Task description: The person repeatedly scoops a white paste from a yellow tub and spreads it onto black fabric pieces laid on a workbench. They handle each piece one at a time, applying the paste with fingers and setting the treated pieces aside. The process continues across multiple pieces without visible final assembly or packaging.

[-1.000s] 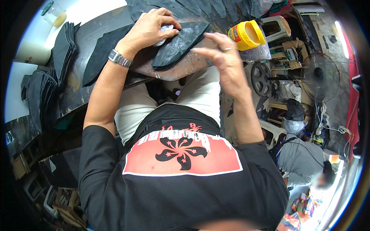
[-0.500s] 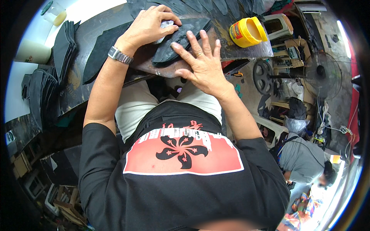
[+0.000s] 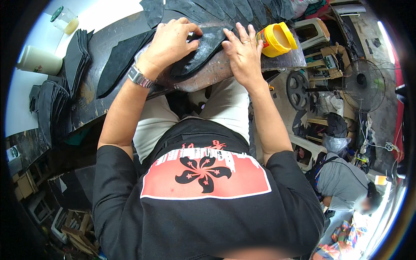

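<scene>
A dark, leaf-shaped piece [image 3: 198, 52] with a glossy, wet-looking surface lies on a worn brown board [image 3: 208, 74] close to my body. My left hand [image 3: 173, 41] bends over its left end, thumb and fingers curled inward. What sits within that grip is hidden by the hand. At the piece's far right tip rests my right hand [image 3: 245, 54], fingers stretched and apart, thumb and forefinger at the edge. Just right of those fingers stands an open yellow tub [image 3: 277, 40] with pale contents. Another black piece [image 3: 123, 65] lies left of my left wrist.
Stacks of black cut pieces [image 3: 78, 63] stand at the bench's left, near a pale cylindrical container [image 3: 41, 60] and a clear jar [image 3: 65, 21]. More black pieces [image 3: 195, 9] line the far side. A fan [image 3: 362, 80] stands at right; a person in grey [image 3: 342, 182] bends below it.
My right hand has moved right and away from me, to the piece's tip. A pale crumpled lump visible in my left hand's grip earlier no longer shows there. The glossy surface is more exposed.
</scene>
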`<state>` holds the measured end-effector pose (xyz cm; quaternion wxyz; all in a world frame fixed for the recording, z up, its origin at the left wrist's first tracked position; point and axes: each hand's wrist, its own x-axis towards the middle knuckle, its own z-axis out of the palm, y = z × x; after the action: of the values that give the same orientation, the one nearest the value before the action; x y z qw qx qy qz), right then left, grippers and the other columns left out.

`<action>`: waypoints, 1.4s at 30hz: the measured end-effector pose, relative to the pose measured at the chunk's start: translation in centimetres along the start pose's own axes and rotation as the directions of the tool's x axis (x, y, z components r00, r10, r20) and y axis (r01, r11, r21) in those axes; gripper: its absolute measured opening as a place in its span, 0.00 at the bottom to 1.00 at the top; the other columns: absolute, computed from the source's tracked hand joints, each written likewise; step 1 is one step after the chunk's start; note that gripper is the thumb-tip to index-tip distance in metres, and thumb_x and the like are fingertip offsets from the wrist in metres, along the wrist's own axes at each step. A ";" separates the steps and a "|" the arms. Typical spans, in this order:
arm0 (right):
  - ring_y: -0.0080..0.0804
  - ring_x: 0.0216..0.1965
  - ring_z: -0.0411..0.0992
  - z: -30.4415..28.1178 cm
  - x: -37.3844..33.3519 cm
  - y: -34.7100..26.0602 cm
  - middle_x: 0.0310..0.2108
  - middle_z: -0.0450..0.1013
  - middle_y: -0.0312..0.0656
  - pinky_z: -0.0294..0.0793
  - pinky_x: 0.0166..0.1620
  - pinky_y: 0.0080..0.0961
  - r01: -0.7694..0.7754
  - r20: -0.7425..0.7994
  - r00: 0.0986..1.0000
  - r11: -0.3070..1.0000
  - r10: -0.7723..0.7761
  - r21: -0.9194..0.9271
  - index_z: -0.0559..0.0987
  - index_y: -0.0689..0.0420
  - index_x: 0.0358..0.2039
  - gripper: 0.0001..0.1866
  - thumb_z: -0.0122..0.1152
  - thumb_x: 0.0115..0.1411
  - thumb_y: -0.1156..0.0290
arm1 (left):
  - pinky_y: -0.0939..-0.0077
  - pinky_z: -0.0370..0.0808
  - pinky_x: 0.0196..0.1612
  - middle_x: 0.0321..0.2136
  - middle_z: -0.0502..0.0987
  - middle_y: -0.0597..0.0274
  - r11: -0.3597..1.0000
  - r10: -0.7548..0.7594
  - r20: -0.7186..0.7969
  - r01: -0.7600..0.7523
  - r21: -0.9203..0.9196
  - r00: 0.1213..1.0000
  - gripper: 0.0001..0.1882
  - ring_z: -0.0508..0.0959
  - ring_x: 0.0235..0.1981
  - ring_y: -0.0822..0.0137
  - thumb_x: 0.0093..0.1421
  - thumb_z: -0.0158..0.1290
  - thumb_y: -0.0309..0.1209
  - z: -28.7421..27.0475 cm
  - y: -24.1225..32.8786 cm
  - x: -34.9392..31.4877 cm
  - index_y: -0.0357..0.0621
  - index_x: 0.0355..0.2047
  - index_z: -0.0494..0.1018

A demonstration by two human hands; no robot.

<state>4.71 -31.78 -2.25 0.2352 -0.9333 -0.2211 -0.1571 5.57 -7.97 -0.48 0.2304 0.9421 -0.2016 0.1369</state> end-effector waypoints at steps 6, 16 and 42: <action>0.49 0.77 0.38 2.1 0.6 0.6 0.73 0.53 0.50 0.26 0.70 0.69 -0.018 0.077 0.996 0.954 0.043 -0.298 0.64 0.60 0.69 0.51 0.38 0.64 0.26 | 0.60 0.69 0.54 0.44 0.79 0.60 0.999 -0.015 -0.063 0.017 0.037 0.998 0.14 0.77 0.49 0.56 0.58 0.62 0.35 0.3 1.0 -0.9 0.52 0.45 0.82; 0.49 0.77 0.38 2.1 0.6 0.6 0.75 0.50 0.48 0.30 0.71 0.69 0.076 0.122 0.992 0.920 -0.031 -0.385 0.61 0.48 0.72 0.46 0.37 0.65 0.27 | 0.61 0.70 0.50 0.39 0.79 0.63 0.999 0.007 -0.109 -0.012 -0.040 0.994 0.16 0.79 0.46 0.59 0.55 0.62 0.32 0.8 1.1 -0.8 0.52 0.46 0.80; 0.48 0.61 0.66 0.6 1.9 2.6 0.56 0.71 0.50 0.60 0.66 0.44 0.021 -0.246 0.967 0.936 0.071 0.353 0.82 0.54 0.49 0.25 0.55 0.68 0.46 | 0.63 0.71 0.48 0.39 0.81 0.63 0.990 -0.023 -0.106 0.008 -0.139 0.994 0.19 0.79 0.44 0.58 0.54 0.59 0.25 0.7 2.2 -0.5 0.51 0.48 0.76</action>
<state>7.68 -32.95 -2.97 0.4270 -0.8508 -0.2015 -0.2308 4.28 -9.92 -0.39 0.3069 0.9166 -0.1904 0.1713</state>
